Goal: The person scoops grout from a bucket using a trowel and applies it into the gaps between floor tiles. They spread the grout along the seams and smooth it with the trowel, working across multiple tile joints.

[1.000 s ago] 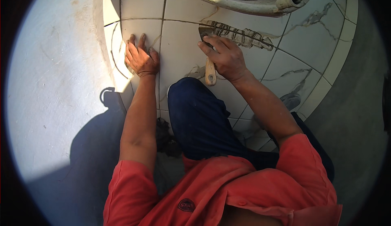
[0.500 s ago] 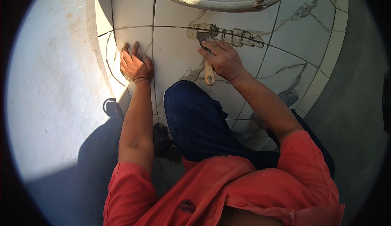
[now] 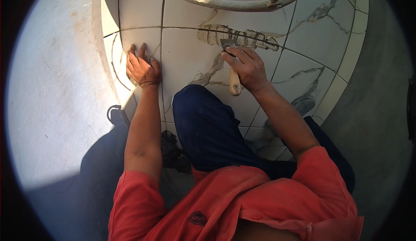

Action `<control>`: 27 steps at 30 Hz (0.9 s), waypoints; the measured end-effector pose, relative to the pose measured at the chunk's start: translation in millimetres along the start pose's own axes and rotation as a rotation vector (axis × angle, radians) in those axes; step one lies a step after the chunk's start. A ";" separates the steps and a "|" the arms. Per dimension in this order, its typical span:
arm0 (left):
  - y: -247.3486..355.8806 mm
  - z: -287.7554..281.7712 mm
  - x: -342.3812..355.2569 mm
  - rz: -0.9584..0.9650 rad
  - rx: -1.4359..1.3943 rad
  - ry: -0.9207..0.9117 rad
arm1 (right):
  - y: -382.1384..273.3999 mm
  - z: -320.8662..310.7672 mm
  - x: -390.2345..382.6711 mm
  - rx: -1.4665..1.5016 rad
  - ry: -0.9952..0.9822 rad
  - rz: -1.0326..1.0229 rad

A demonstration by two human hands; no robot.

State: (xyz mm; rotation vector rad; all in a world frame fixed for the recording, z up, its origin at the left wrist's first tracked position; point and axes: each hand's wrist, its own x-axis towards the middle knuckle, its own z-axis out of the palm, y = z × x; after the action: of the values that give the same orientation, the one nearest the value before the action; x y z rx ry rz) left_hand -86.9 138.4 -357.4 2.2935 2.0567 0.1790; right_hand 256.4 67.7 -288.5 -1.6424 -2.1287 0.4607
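You are crouched over a tiled floor (image 3: 186,61), with the bucket (image 3: 225,4) at its far side; leave elbow room so its rim does not get knocked. The band of paste (image 3: 208,35) lies on the tiles just short of the bucket, ridged crosswise, so longer, even strokes would likely level it better than dabs. Your left hand (image 3: 144,69) rests palm down on the tiles, fingers spread, holding nothing: a sound prop for your weight. Your right hand (image 3: 250,70) is closed around the scraper (image 3: 234,77), gripping high, with the wooden handle (image 3: 235,87) poking out below; that should give fine control. The blade (image 3: 225,43) sits at the paste's near edge; how hard it presses, you cannot tell from here. A low, steady angle should work paste into the thin seam (image 3: 180,27) without gouging.
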 end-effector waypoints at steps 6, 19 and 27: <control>7.1 0.6 -0.2 0.000 -0.021 -0.013 | 9.8 0.0 -12.2 -0.062 0.030 -0.012; 7.8 -3.3 1.1 -0.016 -0.011 -0.022 | 13.6 -13.4 -29.3 -0.036 0.029 0.040; 7.9 -0.8 -1.7 -0.025 0.054 -0.057 | 26.4 -8.8 -42.4 -0.061 0.047 0.077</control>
State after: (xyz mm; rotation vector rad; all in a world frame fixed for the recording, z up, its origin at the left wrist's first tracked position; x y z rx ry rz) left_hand -79.4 135.8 -355.7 2.2734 2.0867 0.0568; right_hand 292.2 33.4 -299.0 -1.7564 -2.0707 0.3801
